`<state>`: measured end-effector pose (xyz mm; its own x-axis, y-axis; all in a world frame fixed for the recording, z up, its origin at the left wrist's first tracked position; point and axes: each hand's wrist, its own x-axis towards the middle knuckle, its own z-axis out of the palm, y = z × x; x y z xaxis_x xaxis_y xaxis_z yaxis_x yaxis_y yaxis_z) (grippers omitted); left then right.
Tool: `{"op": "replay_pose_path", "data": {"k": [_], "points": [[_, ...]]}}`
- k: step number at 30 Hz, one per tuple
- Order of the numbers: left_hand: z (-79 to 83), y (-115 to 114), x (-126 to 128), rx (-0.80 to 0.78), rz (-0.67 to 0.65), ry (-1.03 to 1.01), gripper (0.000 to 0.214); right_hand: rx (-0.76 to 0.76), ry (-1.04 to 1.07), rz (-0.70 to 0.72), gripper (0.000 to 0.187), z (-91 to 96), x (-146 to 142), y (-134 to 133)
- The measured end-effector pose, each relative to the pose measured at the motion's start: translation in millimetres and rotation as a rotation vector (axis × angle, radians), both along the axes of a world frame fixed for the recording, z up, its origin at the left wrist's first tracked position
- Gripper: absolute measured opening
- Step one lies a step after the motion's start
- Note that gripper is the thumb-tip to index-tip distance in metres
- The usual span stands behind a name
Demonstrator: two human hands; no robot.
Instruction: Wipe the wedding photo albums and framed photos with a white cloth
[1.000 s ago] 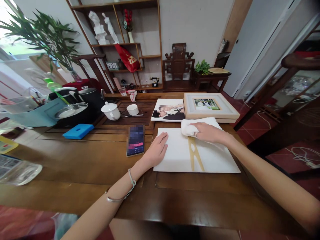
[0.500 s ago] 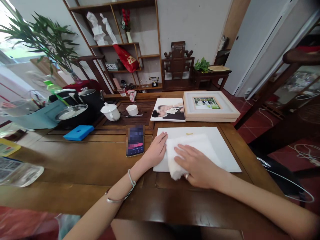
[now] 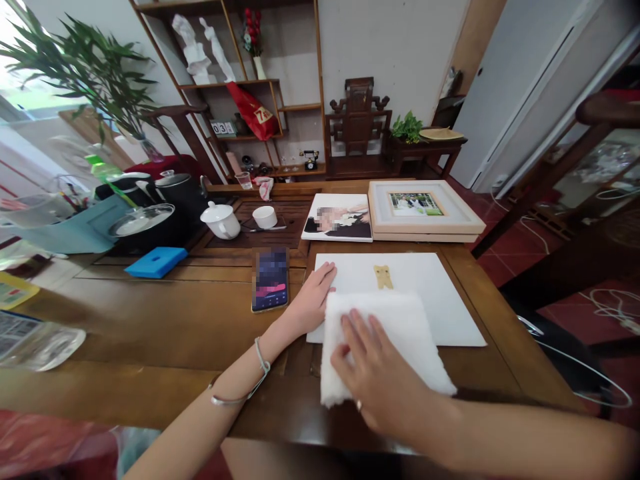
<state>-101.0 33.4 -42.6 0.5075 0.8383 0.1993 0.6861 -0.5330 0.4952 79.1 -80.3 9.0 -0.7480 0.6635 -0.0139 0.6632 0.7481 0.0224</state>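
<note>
A white board (image 3: 440, 293), the back of a picture frame with a tan stand piece (image 3: 383, 276), lies flat on the wooden table (image 3: 165, 320). My left hand (image 3: 313, 301) rests flat and open on the board's left edge. My right hand (image 3: 377, 373) presses fingers spread on a white cloth (image 3: 400, 330), which covers the board's near edge and hangs over onto the table.
A phone (image 3: 271, 279) lies just left of my left hand. Behind the board are a photo print (image 3: 339, 218) and a framed picture (image 3: 423, 210). A tea tray with teapot (image 3: 221, 221) and cup (image 3: 265, 217), a blue block (image 3: 156, 261) and pots stand at left.
My right hand has dragged the cloth from the board's far edge toward me, down to its near edge and partly off it. My left hand has stayed on the left edge.
</note>
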Motion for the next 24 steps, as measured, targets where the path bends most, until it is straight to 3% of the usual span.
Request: {"op": "replay_pose_path", "data": {"k": [2,4,11,14,18,24], "points": [[1.6,0,-1,-0.016,0.004,-0.007,0.049,-0.040,0.018,0.044,0.054,4.5,-1,-9],[2.3,0,-1,-0.020,0.003,0.002,0.049,-0.083,0.054,0.044,0.054,8.5,3,1],[-0.2,0,2,0.024,0.014,0.051,0.049,-0.034,0.114,-0.217,0.055,1.9,33,91],[-2.2,0,2,0.036,0.016,0.035,0.048,0.016,0.103,-0.258,0.057,-3.9,39,109],[-2.3,0,2,0.035,0.020,0.032,0.048,0.061,0.049,-0.225,0.065,-6.8,35,94],[-0.4,0,2,0.025,0.017,0.020,0.048,-0.057,0.005,0.005,0.073,3.4,26,13]]}}
